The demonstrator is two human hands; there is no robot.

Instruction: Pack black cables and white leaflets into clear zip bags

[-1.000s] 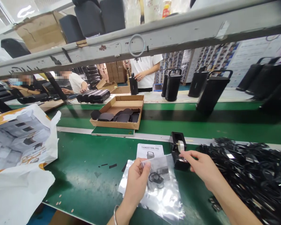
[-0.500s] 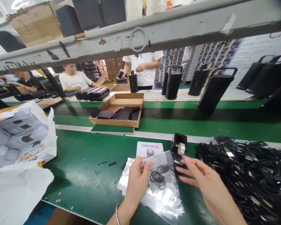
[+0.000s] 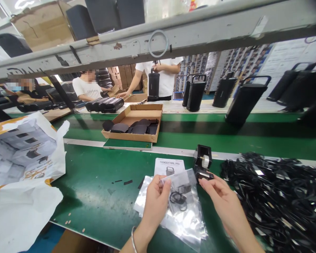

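A: What has the left hand (image 3: 155,196) got?

B: It's pinching the top edge of a clear plastic bag (image 3: 183,207), thumb and fingers closed on the film. The bag lies partly on the green surface (image 3: 94,189), near its front edge, over a few more like it. Inside there's a black coiled cable (image 3: 177,200).

A: And the right hand (image 3: 221,198)?

B: Loosely curled and holding nothing bulky. Thumb and forefinger nearly meet just beside the bag's top right corner and under the black tape dispenser (image 3: 203,163). It may carry a bit of clear tape; I can't tell from here.

A: How would you handle that bag well?

B: I'd say hold the mouth flat and taut with the left so the thin film doesn't wrinkle, and let the right work only at the edge. The film is glossy and slippery, so a firm pinch near the corner seems wise.

A: What else is around?

B: A white printed leaflet (image 3: 169,167) lies behind the bag, touching it. To the right sits a tangled heap of black cables (image 3: 276,196), shiny and springy. To the left there's a crumpled white printed sack (image 3: 23,165). Farther off, a shallow cardboard tray (image 3: 133,123) holds flat, matte dark pads.
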